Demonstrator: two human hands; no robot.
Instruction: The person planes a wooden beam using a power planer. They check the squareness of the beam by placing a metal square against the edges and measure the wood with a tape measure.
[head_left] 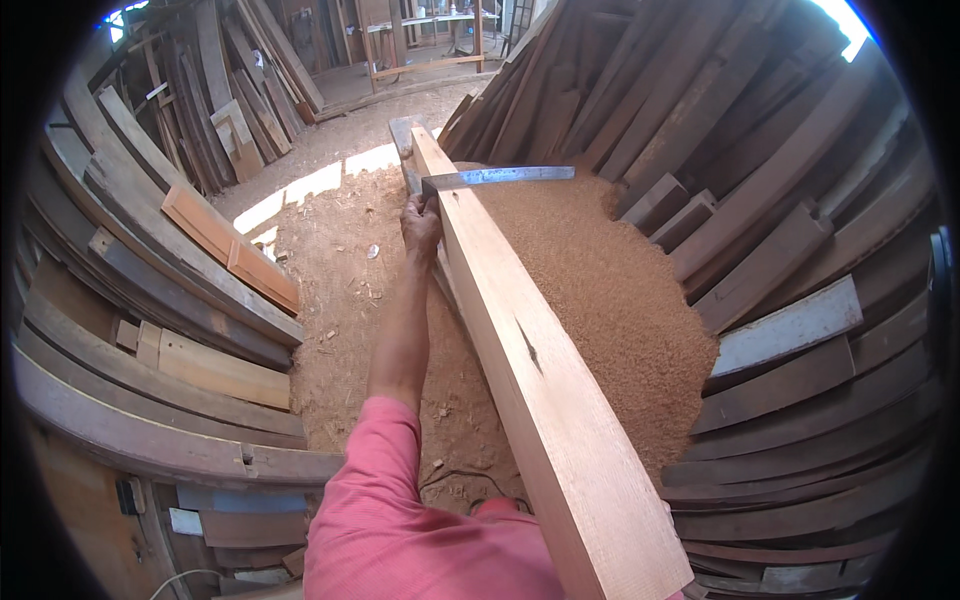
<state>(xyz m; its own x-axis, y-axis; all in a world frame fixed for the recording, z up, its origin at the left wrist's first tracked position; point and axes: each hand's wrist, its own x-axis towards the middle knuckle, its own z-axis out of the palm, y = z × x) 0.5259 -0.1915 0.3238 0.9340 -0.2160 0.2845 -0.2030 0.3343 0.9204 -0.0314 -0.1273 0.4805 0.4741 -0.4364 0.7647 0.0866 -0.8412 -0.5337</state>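
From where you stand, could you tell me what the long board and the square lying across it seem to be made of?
The long board looks like bare, unfinished wood: pale reddish-tan, visible grain and a small dark split. The square, steadied by the left hand, appears to be metal: a thin, flat grey blade with a dull sheen, probably steel.

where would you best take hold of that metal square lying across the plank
Take the metal square by its stock at the plank's left edge, coming from the left, where the left hand already is. The thin flat blade lies across the top and juts out right over the sawdust, a poor grip.
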